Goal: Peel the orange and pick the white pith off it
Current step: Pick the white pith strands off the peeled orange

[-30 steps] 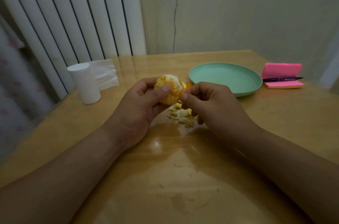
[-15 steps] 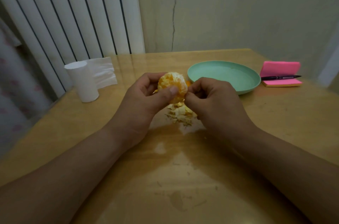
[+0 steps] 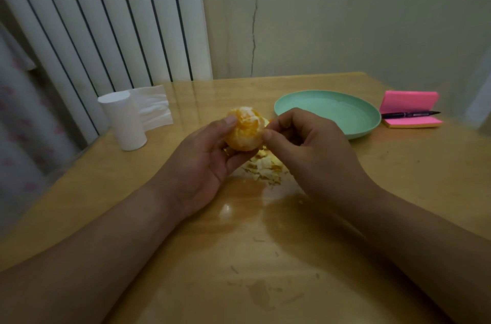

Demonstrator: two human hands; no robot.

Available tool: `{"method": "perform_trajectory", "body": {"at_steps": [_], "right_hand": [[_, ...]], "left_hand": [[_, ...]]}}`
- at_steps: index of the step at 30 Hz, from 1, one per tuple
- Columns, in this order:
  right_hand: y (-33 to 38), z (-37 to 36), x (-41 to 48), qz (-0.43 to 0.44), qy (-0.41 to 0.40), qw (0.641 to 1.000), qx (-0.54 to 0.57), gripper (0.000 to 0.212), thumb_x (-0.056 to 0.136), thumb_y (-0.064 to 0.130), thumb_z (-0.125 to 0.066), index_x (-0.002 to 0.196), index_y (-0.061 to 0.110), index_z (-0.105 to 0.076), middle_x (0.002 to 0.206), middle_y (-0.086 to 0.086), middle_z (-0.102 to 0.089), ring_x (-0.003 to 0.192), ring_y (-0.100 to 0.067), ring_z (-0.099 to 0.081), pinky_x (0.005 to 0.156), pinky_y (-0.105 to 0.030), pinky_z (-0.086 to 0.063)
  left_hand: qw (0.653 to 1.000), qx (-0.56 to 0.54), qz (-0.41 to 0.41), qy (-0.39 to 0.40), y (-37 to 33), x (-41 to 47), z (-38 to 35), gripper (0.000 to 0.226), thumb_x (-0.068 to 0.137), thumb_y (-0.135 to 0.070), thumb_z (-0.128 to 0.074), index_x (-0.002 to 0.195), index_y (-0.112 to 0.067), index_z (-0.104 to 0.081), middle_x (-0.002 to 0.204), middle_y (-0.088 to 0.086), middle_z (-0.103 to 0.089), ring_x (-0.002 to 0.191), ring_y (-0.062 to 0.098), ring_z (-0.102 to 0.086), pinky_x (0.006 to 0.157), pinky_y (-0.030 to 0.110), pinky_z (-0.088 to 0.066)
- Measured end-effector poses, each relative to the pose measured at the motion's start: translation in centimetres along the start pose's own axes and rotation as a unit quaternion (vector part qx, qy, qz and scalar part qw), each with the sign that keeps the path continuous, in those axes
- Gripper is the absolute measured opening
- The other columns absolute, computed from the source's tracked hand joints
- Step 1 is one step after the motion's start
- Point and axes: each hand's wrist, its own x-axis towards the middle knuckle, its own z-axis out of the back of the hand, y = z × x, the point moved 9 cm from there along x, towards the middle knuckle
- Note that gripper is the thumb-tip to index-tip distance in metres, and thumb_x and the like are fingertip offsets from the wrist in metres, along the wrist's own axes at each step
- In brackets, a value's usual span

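Pale plaster with a long crack and a white ribbed radiator (image 3: 106, 18) back a glossy wooden counter (image 3: 292, 257) where a person sits peeling. The left hand (image 3: 204, 161) cradles the orange (image 3: 245, 132) just above the counter, its fingers (image 3: 229, 120) curled round the fruit with the thumb over the top. That grip seems meant to steady it and turn the bare face toward the other hand. The right hand (image 3: 305, 148) comes in from the side, thumb and forefinger pinched against the orange's right flank, probably on a strand too fine for me to make out. The rind looks fully off; white pith (image 3: 245, 112) shows near the top, so the picking is well along but unfinished. Directly below the fruit lies a heap of peel scraps (image 3: 265, 167), handy for dropping bits. A green plate (image 3: 366, 122) waits just behind the right hand, likely for the cleaned orange. A tissue roll (image 3: 125, 122) stands off to the left.
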Motion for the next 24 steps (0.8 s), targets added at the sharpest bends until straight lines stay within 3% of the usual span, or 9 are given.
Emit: {"method": "perform_trajectory", "body": {"at_steps": [3, 8, 14, 24], "right_hand": [[0.1, 0.0, 0.0, 0.000, -0.008, 1.000, -0.021, 0.005, 0.096, 0.031, -0.076, 0.093, 0.028, -0.074, 0.072, 0.015, -0.068, 0.068, -0.002, -0.063, 0.059, -0.012, -0.044], [-0.3, 0.1, 0.1, -0.019, -0.006, 0.998, -0.057, 0.005, 0.096, 0.033, -0.077, 0.093, 0.028, -0.076, 0.074, 0.013, -0.071, 0.070, -0.003, -0.067, 0.062, -0.020, -0.050], [0.0, 0.4, 0.0, -0.012, -0.027, 0.997, -0.069, 0.014, 0.092, 0.026, -0.077, 0.079, 0.028, -0.071, 0.067, 0.011, -0.067, 0.065, -0.004, -0.062, 0.059, -0.019, -0.043], [0.2, 0.5, -0.3, -0.016, -0.026, 0.999, 0.042, 0.012, 0.087, 0.016, -0.076, 0.079, 0.020, -0.068, 0.062, 0.005, -0.059, 0.057, -0.003, -0.048, 0.053, -0.022, -0.043]], "left_hand": [[0.999, 0.037, -0.014, -0.002, -0.1, 0.0, 0.2, 0.049, 0.105, -0.024, -0.060, 0.143, 0.008, -0.056, 0.142, 0.030, -0.061, 0.127, 0.032, -0.064, 0.108, 0.041, -0.057], [0.995, 0.074, -0.052, -0.030, -0.7, -0.2, 0.0, 0.050, 0.094, -0.022, -0.070, 0.138, -0.001, -0.058, 0.127, 0.016, -0.075, 0.118, 0.027, -0.073, 0.095, 0.032, -0.060], [0.981, 0.151, -0.108, -0.048, -1.2, -0.8, -1.0, 0.053, 0.089, -0.024, -0.075, 0.136, -0.009, -0.059, 0.126, 0.010, -0.076, 0.121, 0.026, -0.073, 0.105, 0.043, -0.057], [0.996, 0.056, -0.065, -0.012, -0.5, -0.5, -1.2, 0.048, 0.098, -0.021, -0.069, 0.138, 0.001, -0.057, 0.129, 0.018, -0.073, 0.116, 0.028, -0.073, 0.094, 0.032, -0.060]]}}
